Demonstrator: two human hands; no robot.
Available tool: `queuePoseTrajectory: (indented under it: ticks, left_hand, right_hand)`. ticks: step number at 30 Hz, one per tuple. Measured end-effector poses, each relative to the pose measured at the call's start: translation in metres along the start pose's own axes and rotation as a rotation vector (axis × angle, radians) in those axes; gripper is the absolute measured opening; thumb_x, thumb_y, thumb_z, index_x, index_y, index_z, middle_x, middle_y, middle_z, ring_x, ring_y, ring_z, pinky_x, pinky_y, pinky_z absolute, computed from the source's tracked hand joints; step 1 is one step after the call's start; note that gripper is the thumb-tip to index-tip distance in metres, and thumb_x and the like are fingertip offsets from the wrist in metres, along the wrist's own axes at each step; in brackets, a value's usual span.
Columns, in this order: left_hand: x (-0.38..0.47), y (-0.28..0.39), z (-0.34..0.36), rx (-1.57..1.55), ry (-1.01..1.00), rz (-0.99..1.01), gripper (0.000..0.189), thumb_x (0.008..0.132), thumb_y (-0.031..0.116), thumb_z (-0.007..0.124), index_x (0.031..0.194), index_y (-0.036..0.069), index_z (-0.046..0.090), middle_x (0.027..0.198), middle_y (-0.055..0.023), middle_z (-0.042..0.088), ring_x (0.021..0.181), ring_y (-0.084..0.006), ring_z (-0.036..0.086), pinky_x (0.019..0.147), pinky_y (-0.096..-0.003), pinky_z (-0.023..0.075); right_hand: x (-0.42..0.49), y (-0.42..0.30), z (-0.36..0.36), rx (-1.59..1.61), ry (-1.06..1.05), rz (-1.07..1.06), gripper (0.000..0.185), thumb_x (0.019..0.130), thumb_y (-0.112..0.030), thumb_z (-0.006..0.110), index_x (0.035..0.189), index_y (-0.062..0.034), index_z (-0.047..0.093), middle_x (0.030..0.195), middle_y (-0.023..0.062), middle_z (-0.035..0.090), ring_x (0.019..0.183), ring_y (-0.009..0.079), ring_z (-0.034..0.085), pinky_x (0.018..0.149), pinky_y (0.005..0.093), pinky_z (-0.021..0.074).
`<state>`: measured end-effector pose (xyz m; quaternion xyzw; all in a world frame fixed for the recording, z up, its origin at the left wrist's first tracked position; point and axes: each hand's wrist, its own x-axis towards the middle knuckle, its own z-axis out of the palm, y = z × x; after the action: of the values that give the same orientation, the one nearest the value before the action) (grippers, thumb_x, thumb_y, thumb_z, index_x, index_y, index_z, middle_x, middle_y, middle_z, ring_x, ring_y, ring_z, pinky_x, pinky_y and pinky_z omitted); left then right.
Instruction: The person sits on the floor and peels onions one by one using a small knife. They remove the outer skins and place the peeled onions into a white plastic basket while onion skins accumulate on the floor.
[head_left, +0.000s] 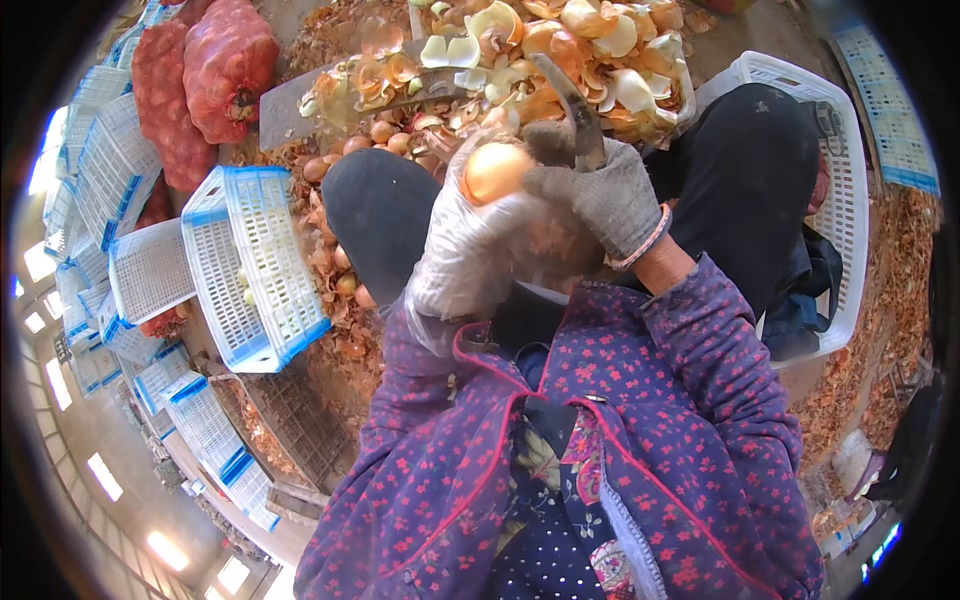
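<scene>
My left hand, in a whitish plastic-like covering, holds a yellow onion up between my knees. Close against its right side is my right hand, in a grey knit glove. Those gloved fingers grip a knife, its worn blade pointing up and away from me. Motion blurs the area below the onion. Beyond the hands lies a heap of onion skins and cut onion layers. Several whole onions rest among loose skins beside my left knee.
A white-and-blue plastic crate stands tilted at my left. Red mesh sacks sit at the far left, near stacked crates. A flat board lies ahead. At my right is a white plastic basket. Onion skins cover the floor.
</scene>
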<state>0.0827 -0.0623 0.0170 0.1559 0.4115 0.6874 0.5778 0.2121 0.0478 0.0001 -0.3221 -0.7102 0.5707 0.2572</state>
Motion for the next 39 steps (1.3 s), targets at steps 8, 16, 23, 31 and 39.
queuePoseTrajectory:
  ticks: [8, 16, 23, 31, 39]
  left_hand:
    - [0.006, -0.002, 0.001, 0.038, 0.228, 0.036, 0.07, 0.07, 0.0, 0.077, 0.134, -0.001, 0.048, 0.11, -0.01, 0.063, 0.09, -0.019, 0.065, 0.077, -0.0313, 0.0565]
    - [0.016, -0.012, -0.015, 0.049, 0.195, 0.167, 0.073, 0.063, -0.009, 0.079, 0.13, 0.001, 0.05, 0.13, -0.0165, 0.061, 0.103, -0.0214, 0.064, 0.082, -0.0338, 0.0573]
    - [0.013, -0.013, -0.013, 0.208, 0.263, 0.225, 0.072, 0.064, -0.008, 0.08, 0.129, 0.002, 0.051, 0.13, -0.0162, 0.062, 0.104, -0.0205, 0.065, 0.082, -0.0335, 0.0578]
    - [0.02, -0.005, -0.029, 0.493, 0.316, 0.039, 0.068, 0.065, -0.002, 0.079, 0.128, 0.0, 0.051, 0.107, -0.0117, 0.066, 0.09, -0.0185, 0.068, 0.075, -0.0303, 0.0571]
    - [0.011, 0.013, -0.027, 0.109, 0.059, -0.057, 0.062, 0.064, 0.005, 0.069, 0.124, -0.004, 0.056, 0.109, -0.021, 0.067, 0.075, -0.0238, 0.069, 0.051, -0.026, 0.0495]
  right_hand:
    - [-0.014, -0.008, -0.031, -0.663, -0.172, -0.112, 0.02, 0.093, -0.03, 0.061, 0.103, -0.0159, 0.071, 0.083, 0.0122, 0.07, 0.079, 0.0329, 0.069, 0.069, 0.0451, 0.0529]
    - [-0.007, -0.013, -0.039, -0.808, -0.329, -0.082, 0.018, 0.092, -0.029, 0.062, 0.1, -0.0162, 0.071, 0.083, 0.0148, 0.07, 0.079, 0.0362, 0.068, 0.068, 0.0484, 0.0524]
    - [0.006, -0.012, -0.041, -0.879, -0.41, -0.178, 0.016, 0.088, -0.022, 0.061, 0.093, -0.012, 0.072, 0.078, 0.0163, 0.069, 0.078, 0.0363, 0.069, 0.068, 0.0493, 0.0533]
    - [0.057, 0.007, -0.028, -1.098, -0.638, -0.164, 0.014, 0.087, -0.022, 0.062, 0.09, -0.0145, 0.073, 0.082, 0.0139, 0.071, 0.079, 0.0342, 0.071, 0.072, 0.0454, 0.056]
    - [0.046, 0.016, -0.013, -0.932, -0.352, -0.317, 0.018, 0.086, -0.014, 0.059, 0.097, -0.0089, 0.073, 0.086, 0.0171, 0.073, 0.083, 0.0355, 0.072, 0.07, 0.0473, 0.0562]
